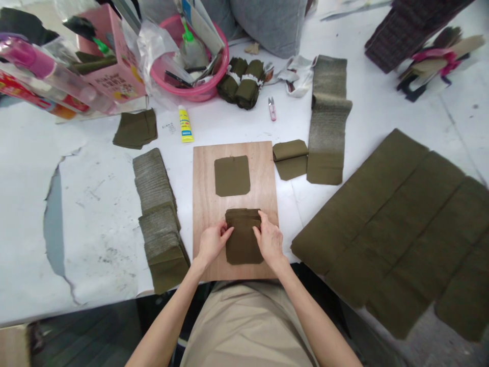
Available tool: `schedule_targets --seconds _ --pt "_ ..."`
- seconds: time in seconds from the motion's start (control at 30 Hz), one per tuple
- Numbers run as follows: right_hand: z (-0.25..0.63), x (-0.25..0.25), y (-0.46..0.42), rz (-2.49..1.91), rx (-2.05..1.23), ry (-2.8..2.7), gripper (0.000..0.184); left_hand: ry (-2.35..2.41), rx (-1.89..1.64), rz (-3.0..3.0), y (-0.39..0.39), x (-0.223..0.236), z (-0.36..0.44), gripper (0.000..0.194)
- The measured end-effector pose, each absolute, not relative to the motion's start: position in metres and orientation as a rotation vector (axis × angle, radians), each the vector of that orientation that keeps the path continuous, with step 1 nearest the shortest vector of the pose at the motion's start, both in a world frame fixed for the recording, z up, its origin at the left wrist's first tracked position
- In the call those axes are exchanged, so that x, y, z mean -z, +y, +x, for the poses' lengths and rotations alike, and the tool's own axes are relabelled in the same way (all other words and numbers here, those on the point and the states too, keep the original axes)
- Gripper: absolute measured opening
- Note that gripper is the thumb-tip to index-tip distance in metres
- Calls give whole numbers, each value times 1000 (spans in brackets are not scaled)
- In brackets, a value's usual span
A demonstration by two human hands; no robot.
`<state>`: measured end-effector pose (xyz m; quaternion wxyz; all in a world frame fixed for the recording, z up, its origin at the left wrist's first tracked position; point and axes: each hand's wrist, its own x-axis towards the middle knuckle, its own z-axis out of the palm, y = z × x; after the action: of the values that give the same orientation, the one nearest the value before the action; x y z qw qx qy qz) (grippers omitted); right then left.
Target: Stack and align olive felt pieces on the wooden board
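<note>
A dark olive fabric pocket piece (244,244) with a folded top band lies on the near half of a wooden board (206,178). My left hand (213,240) pinches its left edge between thumb and fingers. At the right edge, my right hand (270,235) grips it, thumb on top and index finger at the upper corner. Farther up the board lies a flat olive square (232,176) with clipped corners, apart from both hands.
Overlapping fabric pieces (156,219) run down the left side. At right are a folded piece (290,159), a long strip (326,137) and large olive panels (397,229) over the table edge. Behind are a yellow tube (185,125), thread snips (272,109) and a pink basket (206,94).
</note>
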<state>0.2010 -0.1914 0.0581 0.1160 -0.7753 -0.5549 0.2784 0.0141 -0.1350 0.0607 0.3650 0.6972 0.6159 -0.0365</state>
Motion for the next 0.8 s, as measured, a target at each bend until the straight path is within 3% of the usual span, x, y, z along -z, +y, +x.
schedule_targets --seconds 0.8 --pt "200 -56 -190 -2277 -804 -1574 38 1662 50 1789 -138 -57 14 27"
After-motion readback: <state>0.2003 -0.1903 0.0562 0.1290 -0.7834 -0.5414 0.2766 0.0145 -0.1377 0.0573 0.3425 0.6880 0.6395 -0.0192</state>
